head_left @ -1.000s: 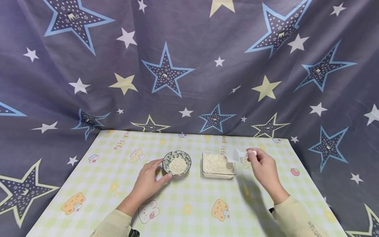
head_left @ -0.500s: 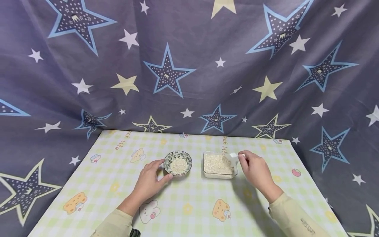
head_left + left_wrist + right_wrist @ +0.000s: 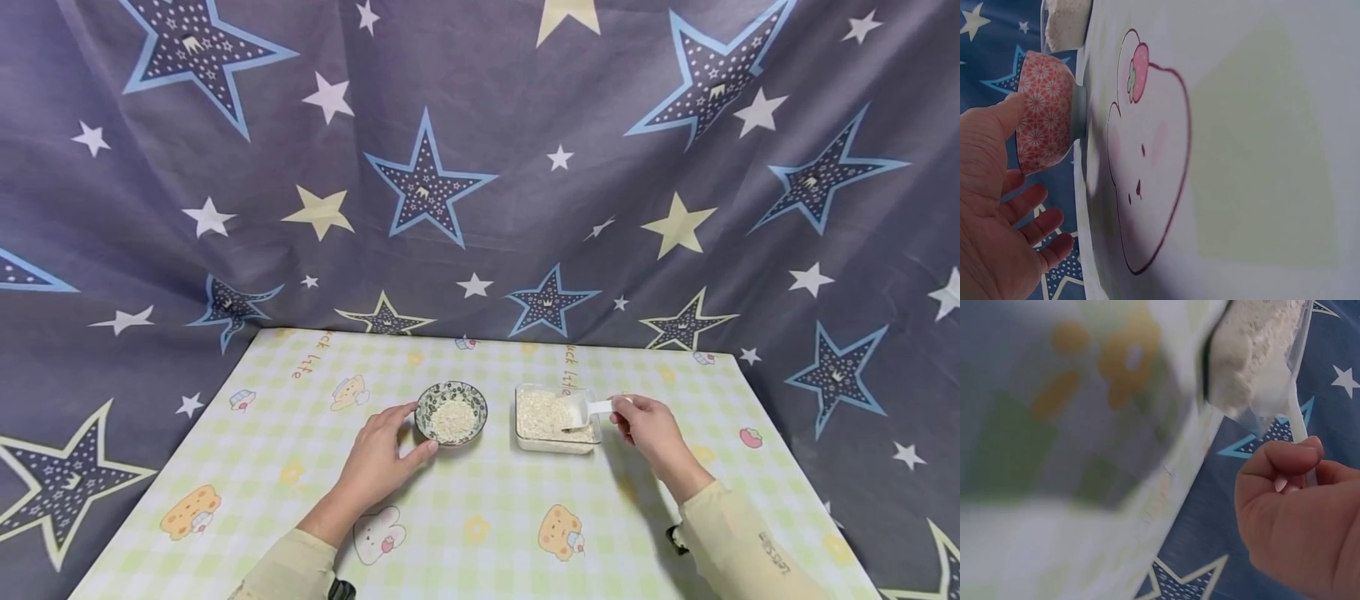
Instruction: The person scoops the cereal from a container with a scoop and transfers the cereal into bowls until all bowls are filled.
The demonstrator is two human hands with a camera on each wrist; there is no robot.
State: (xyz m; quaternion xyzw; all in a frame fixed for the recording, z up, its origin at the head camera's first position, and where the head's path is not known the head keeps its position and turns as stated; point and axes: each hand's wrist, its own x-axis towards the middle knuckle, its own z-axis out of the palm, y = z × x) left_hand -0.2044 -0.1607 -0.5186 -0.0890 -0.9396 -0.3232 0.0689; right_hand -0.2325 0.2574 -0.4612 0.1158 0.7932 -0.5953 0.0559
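Note:
My left hand (image 3: 378, 454) steadies a small bowl (image 3: 426, 407), thumb and index finger at its near-left rim. The bowl has a green pattern inside and a red floral outside (image 3: 1047, 115); pale oat-like flakes (image 3: 452, 421) lie in it. To its right stands a clear rectangular container (image 3: 551, 446) nearly full of the same flakes (image 3: 538, 412). My right hand (image 3: 651, 429) pinches the handle of a white scoop (image 3: 577, 410), whose head is down in the flakes at the container's right side. In the right wrist view, thumb and fingers close around the thin handle (image 3: 1297, 419).
A checked cartoon tablecloth (image 3: 465, 500) covers the table under both vessels. Behind and at the sides hangs a dark star-patterned curtain (image 3: 495, 225). The bowl and the container stand apart, with a strip of cloth between them.
My right hand has brought the scoop from above the container's right edge down and left into the flakes, its head now tilted there. The left hand and bowl stay put.

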